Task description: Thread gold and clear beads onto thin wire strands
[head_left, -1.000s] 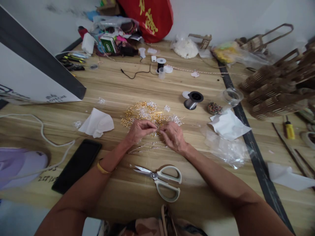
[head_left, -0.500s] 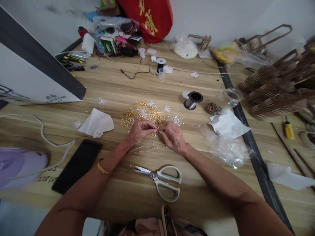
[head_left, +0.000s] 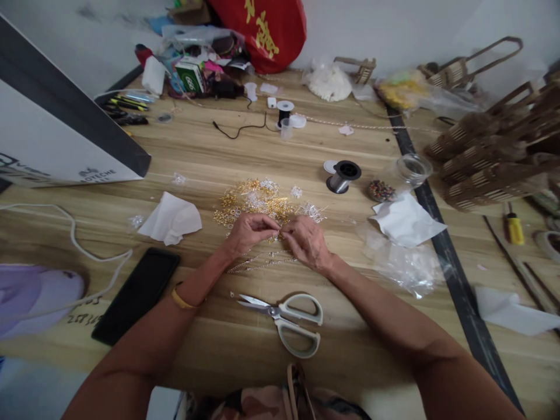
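Note:
My left hand and my right hand meet fingertip to fingertip at the near edge of a pile of small gold and silver jewellery parts on the wooden table. Both hands are pinched on a tiny piece too small to name. Thin beaded strands lie on the table just below the hands. Grey-handled scissors lie shut on the table nearer to me, between my forearms.
A black phone and a crumpled white tissue lie at left, with a white cord. A wire spool, a glass jar, beads and clear plastic sit at right. Wooden baskets stand far right.
The hands stay pinched together at the pile with only slight finger movement. The view has shifted a little.

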A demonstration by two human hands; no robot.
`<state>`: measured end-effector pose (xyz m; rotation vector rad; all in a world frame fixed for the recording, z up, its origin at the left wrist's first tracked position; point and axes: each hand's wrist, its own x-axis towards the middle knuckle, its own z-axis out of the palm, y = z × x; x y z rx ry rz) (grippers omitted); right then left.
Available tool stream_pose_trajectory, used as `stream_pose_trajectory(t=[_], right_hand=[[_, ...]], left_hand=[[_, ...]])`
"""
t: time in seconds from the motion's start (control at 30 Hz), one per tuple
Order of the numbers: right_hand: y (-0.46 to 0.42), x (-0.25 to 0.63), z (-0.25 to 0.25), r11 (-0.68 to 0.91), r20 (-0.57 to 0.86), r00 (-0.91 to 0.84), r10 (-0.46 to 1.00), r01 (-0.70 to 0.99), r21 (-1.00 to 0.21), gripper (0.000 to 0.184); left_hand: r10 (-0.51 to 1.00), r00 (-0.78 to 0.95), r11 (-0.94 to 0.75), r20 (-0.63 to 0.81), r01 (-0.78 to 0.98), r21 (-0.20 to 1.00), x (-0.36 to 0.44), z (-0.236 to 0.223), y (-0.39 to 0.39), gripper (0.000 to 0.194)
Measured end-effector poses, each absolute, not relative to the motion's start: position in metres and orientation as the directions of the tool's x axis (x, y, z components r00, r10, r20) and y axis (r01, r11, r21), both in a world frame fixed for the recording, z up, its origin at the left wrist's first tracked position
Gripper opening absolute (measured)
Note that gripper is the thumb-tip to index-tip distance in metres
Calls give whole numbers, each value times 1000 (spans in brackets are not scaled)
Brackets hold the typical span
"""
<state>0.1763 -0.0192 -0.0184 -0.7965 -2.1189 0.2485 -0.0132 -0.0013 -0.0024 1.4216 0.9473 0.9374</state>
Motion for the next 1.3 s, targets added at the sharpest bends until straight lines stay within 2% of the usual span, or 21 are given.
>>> stream_pose_trajectory(t=[0.4,0.73,1.3], right_hand=[[-20,176,-19,773,627,-459,629,450,-446,6],[-19,177,-20,751,621,-425,659,424,-507,7],[-18,177,-20,753,631,-420,652,450,-479,4]], left_hand=[[933,361,-28,13,36,999,-13,-3,-2,17],[933,360,-18,2,40,999,-13,-3,-2,16],[942,333,-56,40,39,998,-15,-2,-1,16]])
